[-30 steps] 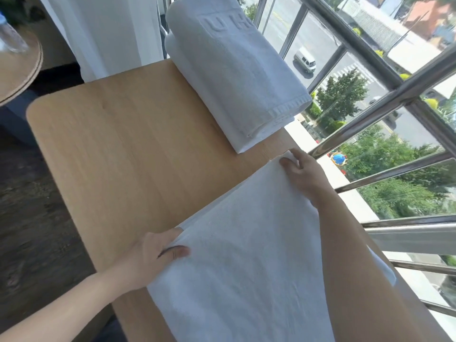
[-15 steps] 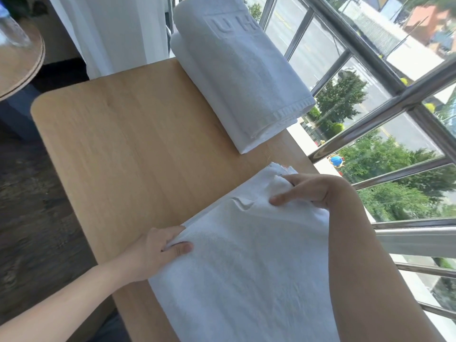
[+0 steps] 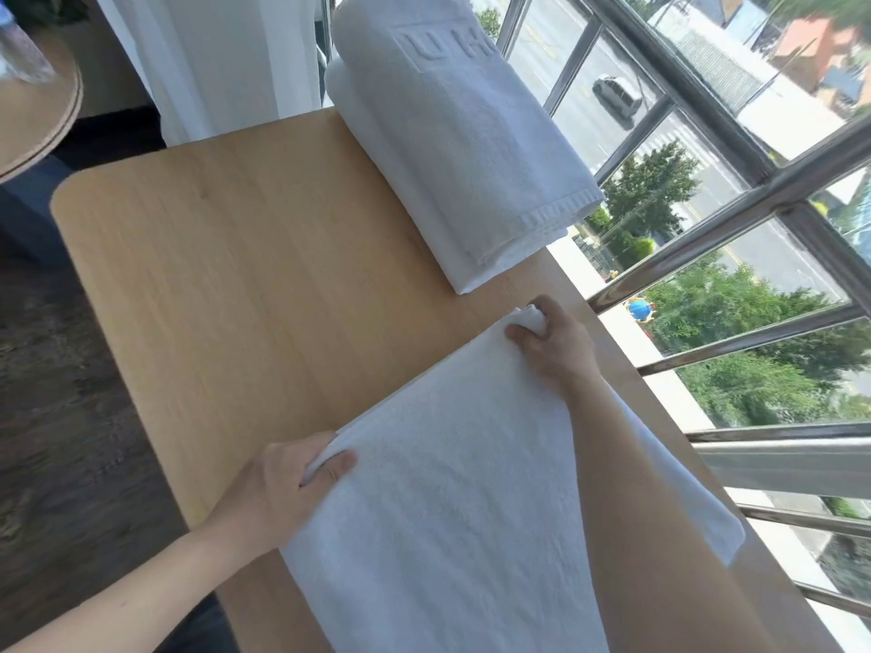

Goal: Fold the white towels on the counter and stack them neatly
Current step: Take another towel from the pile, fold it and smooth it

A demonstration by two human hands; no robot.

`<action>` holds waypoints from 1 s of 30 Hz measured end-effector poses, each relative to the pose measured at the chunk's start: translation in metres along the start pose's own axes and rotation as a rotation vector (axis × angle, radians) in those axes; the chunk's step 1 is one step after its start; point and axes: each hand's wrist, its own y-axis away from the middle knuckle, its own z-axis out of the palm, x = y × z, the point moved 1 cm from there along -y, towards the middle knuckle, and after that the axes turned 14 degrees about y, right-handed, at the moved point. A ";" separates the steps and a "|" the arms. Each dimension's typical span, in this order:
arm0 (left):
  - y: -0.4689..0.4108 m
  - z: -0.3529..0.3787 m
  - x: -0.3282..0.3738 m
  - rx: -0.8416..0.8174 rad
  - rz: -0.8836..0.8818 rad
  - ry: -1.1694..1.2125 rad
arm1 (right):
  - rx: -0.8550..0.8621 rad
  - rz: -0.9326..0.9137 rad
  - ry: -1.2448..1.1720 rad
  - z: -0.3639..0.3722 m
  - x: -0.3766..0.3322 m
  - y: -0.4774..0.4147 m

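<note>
A white towel [image 3: 452, 501] lies spread across the near part of the wooden counter [image 3: 245, 275], its near end running out of the frame. My left hand [image 3: 287, 487] grips its far left corner, thumb on top of the cloth. My right hand [image 3: 551, 341] grips the far right corner, which is bunched up between the fingers. A stack of two folded white towels [image 3: 452, 148] with raised letters on top lies at the far right of the counter, next to the window.
A window with metal bars [image 3: 735, 200] runs along the counter's right side. A white curtain [image 3: 212, 58] hangs behind the counter. A round wooden table [image 3: 37, 115] with a clear bottle stands at the far left. Dark floor lies to the left.
My right hand moved back out to the towel's far right corner and closed on it. The far edge is now pulled straight. My left hand keeps its hold on the left corner.
</note>
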 end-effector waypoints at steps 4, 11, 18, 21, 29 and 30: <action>-0.002 -0.003 0.001 0.021 -0.037 0.024 | 0.131 -0.016 0.050 0.007 0.006 0.000; 0.006 0.005 0.009 0.237 0.019 -0.149 | 0.238 0.189 0.208 0.010 0.008 0.019; 0.003 0.020 0.022 0.216 0.078 -0.234 | 0.214 0.034 0.124 0.002 0.011 0.030; 0.004 0.022 0.023 0.204 0.102 -0.254 | 0.208 0.089 0.070 0.004 0.013 0.025; 0.009 0.026 0.020 0.216 0.135 -0.295 | 0.250 -0.012 0.334 0.032 0.003 0.046; 0.009 0.026 0.019 0.209 0.142 -0.309 | 0.141 -0.025 0.365 0.036 0.006 0.045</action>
